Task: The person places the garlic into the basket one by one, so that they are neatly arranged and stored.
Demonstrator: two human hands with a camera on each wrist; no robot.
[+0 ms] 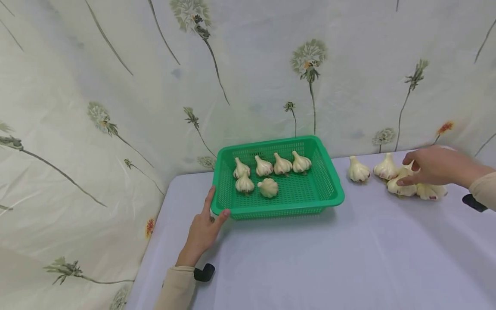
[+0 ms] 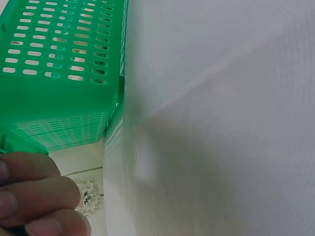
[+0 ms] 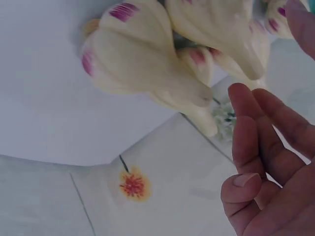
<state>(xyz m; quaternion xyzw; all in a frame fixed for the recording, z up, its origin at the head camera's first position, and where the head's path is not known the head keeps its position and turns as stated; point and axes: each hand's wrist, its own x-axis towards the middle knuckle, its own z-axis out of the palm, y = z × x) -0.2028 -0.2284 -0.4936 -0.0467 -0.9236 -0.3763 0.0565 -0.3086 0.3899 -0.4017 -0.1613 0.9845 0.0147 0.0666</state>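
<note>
A green plastic basket (image 1: 306, 206) holds several garlic bulbs (image 1: 282, 164), bunched toward its left and back. My left hand (image 1: 202, 232) is at its front left corner, with the straight forefinger along the left rim and the thumb on the front rim. The left wrist view shows the other fingers (image 2: 42, 191) bent beside the basket wall. On the right, my right hand (image 1: 438, 165) hovers over a cluster of garlic bulbs (image 1: 401, 188), thumb and fingers apart. In the right wrist view its fingers (image 3: 268, 130) bend loosely beside the bulbs' stems, gripping none of them.
One garlic bulb (image 1: 358, 170) stands between the basket and the cluster. A white cloth (image 1: 310, 262) covers the table. Behind it hangs a curtain (image 1: 255, 86) printed with dandelions, close to the basket's back. Each wrist wears a black camera (image 1: 204, 272).
</note>
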